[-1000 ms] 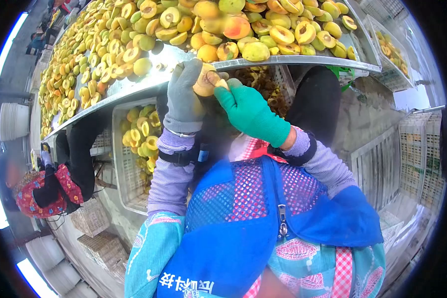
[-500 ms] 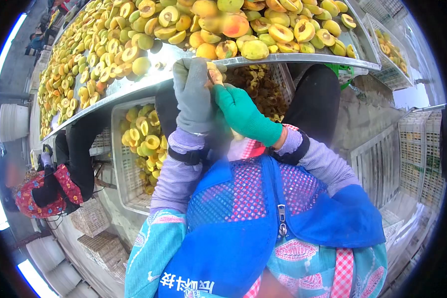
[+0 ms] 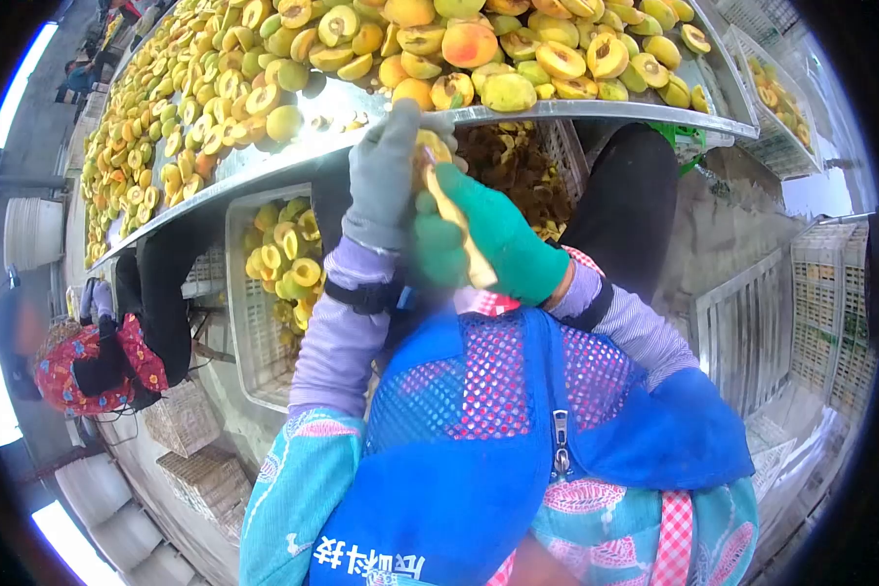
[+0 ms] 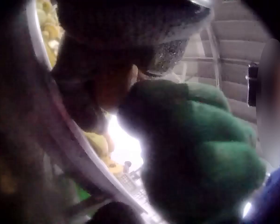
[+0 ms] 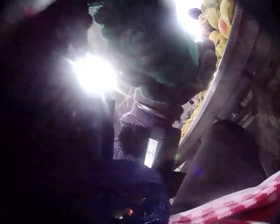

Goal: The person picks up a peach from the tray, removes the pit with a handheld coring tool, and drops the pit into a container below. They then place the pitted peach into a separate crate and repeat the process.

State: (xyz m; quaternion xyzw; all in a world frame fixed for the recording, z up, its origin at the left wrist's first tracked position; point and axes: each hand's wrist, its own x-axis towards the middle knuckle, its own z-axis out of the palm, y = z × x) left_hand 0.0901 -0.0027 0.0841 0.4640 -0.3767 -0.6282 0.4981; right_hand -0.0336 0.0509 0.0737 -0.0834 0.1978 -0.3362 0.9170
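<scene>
My left hand [image 3: 383,186], in a grey glove, grips an apricot half [image 3: 432,146] just below the near rim of the sorting table. Curled round a tool with a pale wooden handle [image 3: 471,252] is my right hand [image 3: 498,230], in a green glove. The handle slants down toward my body; the tool's working end is hidden at the fruit. In the left wrist view the green glove [image 4: 200,140] is close under the dark grey glove [image 4: 126,28]. The right wrist view is dark, showing the green glove [image 5: 149,42] beside the left cuff.
Apricot halves [image 3: 562,61] are heaped on the metal table [image 3: 234,176]. A crate of halves [image 3: 288,259] stands below at left; another crate [image 3: 527,171] with brownish scraps is under the table. A second person [image 3: 98,361] sits at far left. Stacked crates [image 3: 830,293] line the right.
Both hands stay together at the fruit. The right hand has turned, so the tool's long handle now shows, and the fruit half's cut face has turned from view.
</scene>
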